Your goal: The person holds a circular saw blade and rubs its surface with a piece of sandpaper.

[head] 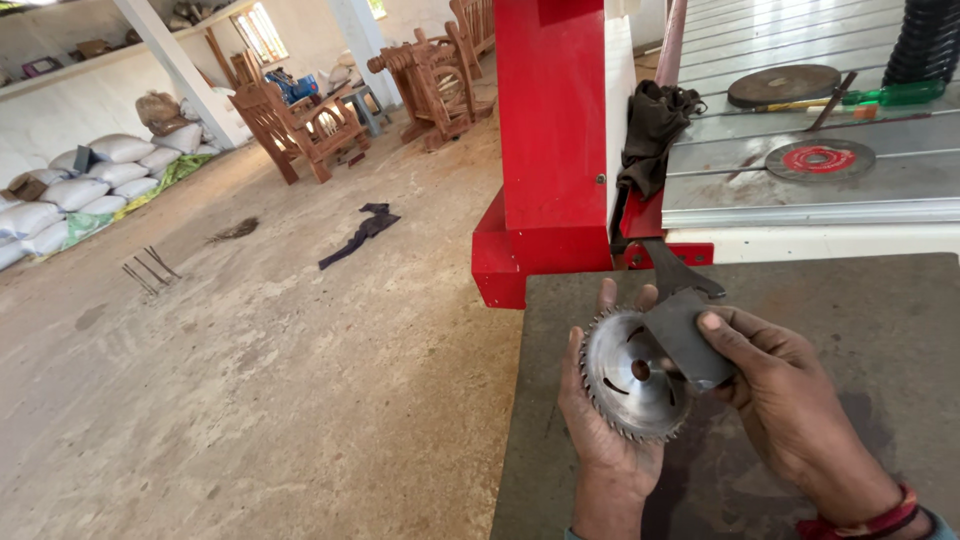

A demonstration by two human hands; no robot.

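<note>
Both hands [690,400] near table edge [515,400]

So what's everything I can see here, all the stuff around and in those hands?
circular saw blade: one, silver, toothed, in the left hand
flat grey piece: one, dark grey, pressed on the blade
red machine frame: one, red, upper middle
metal machine bed: one, grey, upper right
discs: two, one red-centred, one dark, on the bed
screwdriver: one, green handle, on the bed
dark rag: one, hanging off the machine
wooden chairs: several, brown, far back
sacks: many, white, left wall
left hand: cradles the blade
right hand: grips the grey piece
</note>
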